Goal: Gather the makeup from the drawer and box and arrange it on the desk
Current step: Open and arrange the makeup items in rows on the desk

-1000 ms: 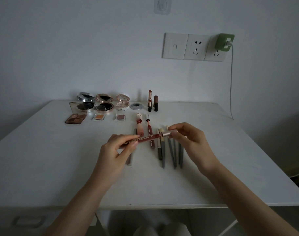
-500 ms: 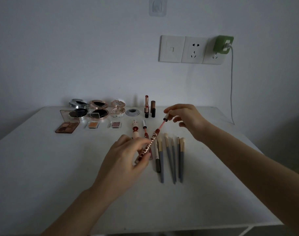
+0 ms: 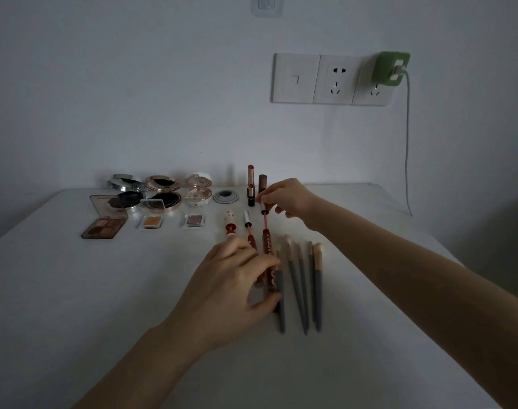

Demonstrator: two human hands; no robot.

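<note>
Head view, centre of frame: steadies the lip gloss tube [image 3: 266,241] low on the desk [image 3: 75,290] in the gripping left hand [image 3: 231,287], just left of the brushes [image 3: 302,278], and pinches its drawn-out wand cap [image 3: 263,208] in the right hand [image 3: 284,199], seemingly to match the opened neighbouring gloss [image 3: 251,239].

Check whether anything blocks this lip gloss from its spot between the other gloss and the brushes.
Nothing visible lies in that slot. The lip gloss, held by left hand and right hand, is lined up over it; the other gloss and nearest brush flank it closely, so the fit looks tight.
</note>
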